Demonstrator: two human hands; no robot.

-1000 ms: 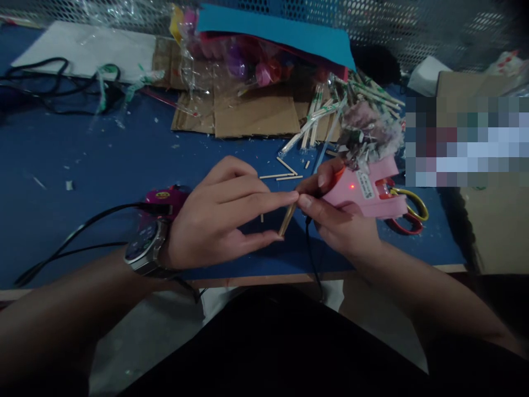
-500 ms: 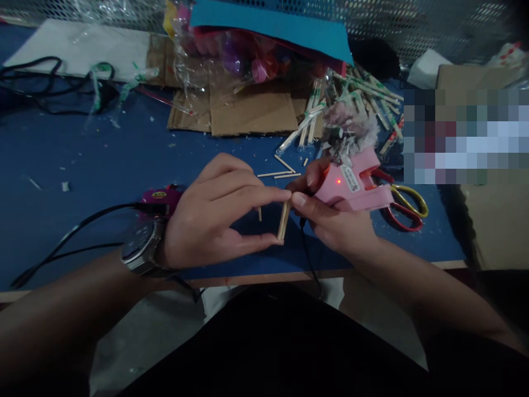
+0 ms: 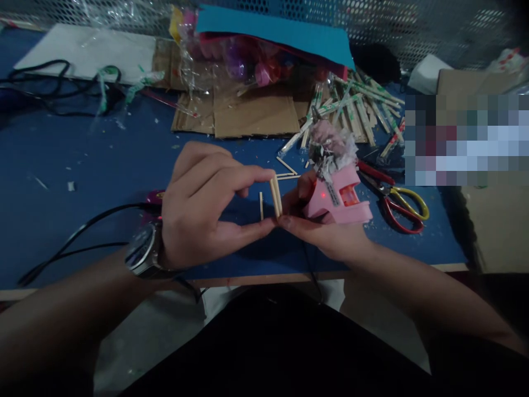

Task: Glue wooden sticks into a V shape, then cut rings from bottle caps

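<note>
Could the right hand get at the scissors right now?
Probably not with a free grip: the right hand holds the pink glue gun. The scissors lie close by on its right, though, and the way there looks free.

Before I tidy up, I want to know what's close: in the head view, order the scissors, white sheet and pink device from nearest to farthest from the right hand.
1. Pink device, held in the right hand.
2. Scissors, just to the right.
3. White sheet, far back on the left.
</note>
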